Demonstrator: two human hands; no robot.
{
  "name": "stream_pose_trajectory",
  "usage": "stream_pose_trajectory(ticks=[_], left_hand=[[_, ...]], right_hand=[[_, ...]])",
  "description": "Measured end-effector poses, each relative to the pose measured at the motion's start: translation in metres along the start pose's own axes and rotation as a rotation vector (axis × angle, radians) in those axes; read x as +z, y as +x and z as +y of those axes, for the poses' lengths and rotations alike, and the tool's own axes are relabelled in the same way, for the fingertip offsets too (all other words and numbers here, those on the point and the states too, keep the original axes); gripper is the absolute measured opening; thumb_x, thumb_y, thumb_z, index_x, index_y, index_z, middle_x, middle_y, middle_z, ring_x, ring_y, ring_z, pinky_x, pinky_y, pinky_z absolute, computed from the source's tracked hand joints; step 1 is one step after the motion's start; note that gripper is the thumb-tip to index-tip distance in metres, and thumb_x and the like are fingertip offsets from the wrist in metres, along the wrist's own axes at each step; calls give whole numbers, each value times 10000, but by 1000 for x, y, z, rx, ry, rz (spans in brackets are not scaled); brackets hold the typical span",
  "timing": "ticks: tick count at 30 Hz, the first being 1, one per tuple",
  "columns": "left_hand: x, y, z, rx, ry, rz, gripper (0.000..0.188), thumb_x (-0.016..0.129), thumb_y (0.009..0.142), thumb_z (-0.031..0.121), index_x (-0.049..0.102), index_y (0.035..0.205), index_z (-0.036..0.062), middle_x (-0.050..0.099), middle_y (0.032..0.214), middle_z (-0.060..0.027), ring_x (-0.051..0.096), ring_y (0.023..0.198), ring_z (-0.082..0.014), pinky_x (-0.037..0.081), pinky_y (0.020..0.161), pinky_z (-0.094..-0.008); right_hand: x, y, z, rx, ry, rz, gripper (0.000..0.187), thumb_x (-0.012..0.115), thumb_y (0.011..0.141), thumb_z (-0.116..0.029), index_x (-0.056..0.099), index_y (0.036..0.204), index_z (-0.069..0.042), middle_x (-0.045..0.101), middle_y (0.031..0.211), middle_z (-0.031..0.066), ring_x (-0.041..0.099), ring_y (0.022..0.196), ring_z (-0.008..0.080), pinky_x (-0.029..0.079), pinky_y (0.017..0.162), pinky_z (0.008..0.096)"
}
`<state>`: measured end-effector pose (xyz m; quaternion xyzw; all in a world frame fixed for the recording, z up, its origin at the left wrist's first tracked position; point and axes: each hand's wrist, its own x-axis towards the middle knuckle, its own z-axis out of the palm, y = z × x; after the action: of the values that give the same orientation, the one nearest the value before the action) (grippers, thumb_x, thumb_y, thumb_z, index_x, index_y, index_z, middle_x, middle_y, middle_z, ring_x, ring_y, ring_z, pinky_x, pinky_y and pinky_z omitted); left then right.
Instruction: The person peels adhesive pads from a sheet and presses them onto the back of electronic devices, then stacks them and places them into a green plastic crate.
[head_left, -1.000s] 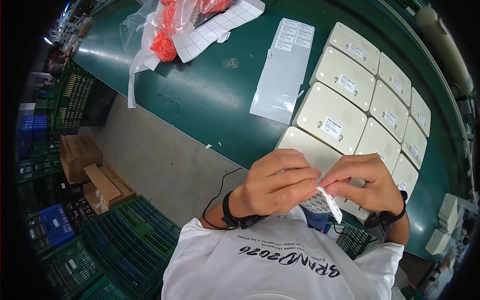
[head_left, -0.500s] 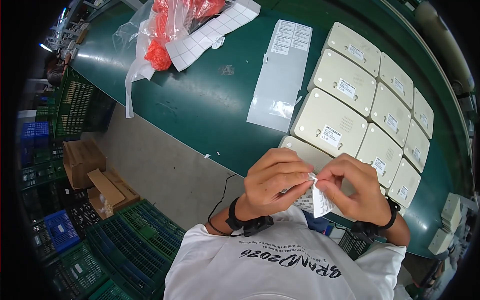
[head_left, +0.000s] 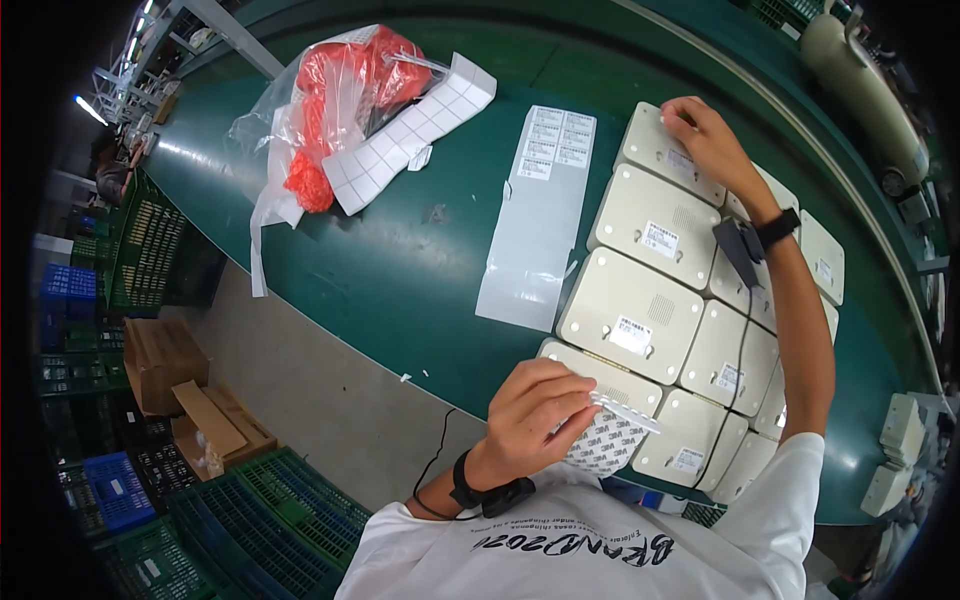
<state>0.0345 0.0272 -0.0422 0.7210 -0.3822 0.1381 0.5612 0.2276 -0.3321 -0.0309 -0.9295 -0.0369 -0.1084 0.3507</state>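
Note:
My left hand (head_left: 540,412) pinches a folded sheet of small white stick-on pads (head_left: 607,440), its patterned backing paper hanging below the fingers. Under that sheet lies the nearest cream plastic housing (head_left: 625,385). My right hand (head_left: 705,140) reaches out to the farthest housing (head_left: 645,140) of the left column, its bent fingertips touching near the top corner. Whatever is under those fingertips is too small to make out. Round white pads sit at the corners of several housings, and each visible one carries a white printed label.
Left of the housings lies a mostly bare label sheet (head_left: 525,240). A clear bag with red plastic (head_left: 350,90) and a white gridded strip (head_left: 410,135) are at the far left of the green table (head_left: 400,300). Crates (head_left: 270,470) and cardboard boxes (head_left: 165,365) stand on the floor.
My right hand has left the pad sheet and stretched away to the farthest housing. My left hand keeps hold of the sheet. The view has shifted, so the table sits lower.

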Motion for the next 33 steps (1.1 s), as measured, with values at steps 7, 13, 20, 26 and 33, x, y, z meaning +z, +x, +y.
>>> stream_pose_trajectory(ticks=[7,13,20,26,33], left_hand=[[0,0,0,-18,16,-9,321,838,665,-54,661,924,14,726,1001,-108,653,885,-286,533,750,-369],[-1,2,-4,-27,-2,-14,295,839,674,-40,669,911,7,719,1007,-109,655,898,-287,529,762,-378],[-3,1,-4,-21,-25,-22,387,844,645,-66,641,960,32,733,1009,-105,643,873,-288,533,725,-365],[-8,1,5,13,34,-37,337,819,665,-34,671,954,55,726,987,-87,636,903,-268,513,786,-363],[-30,0,12,89,228,-23,265,796,694,60,704,939,99,717,963,-42,630,953,-234,465,882,-422]], right_hand=[[18,36,-7,113,-128,-39,215,578,986,-214,649,1008,-12,633,1078,123,603,937,229,470,870,333],[15,40,-16,159,-154,-76,220,582,975,-205,651,1010,0,639,995,144,604,902,233,472,852,342],[-5,64,-19,314,-43,-367,136,648,911,-202,647,936,-68,634,898,17,583,852,140,460,778,295],[-14,62,-30,442,-2,-258,127,672,898,-198,628,945,-89,623,882,-28,571,808,91,448,712,246],[0,-92,-153,48,447,-498,151,686,943,-150,706,1038,-34,692,955,21,626,849,106,510,733,269]])
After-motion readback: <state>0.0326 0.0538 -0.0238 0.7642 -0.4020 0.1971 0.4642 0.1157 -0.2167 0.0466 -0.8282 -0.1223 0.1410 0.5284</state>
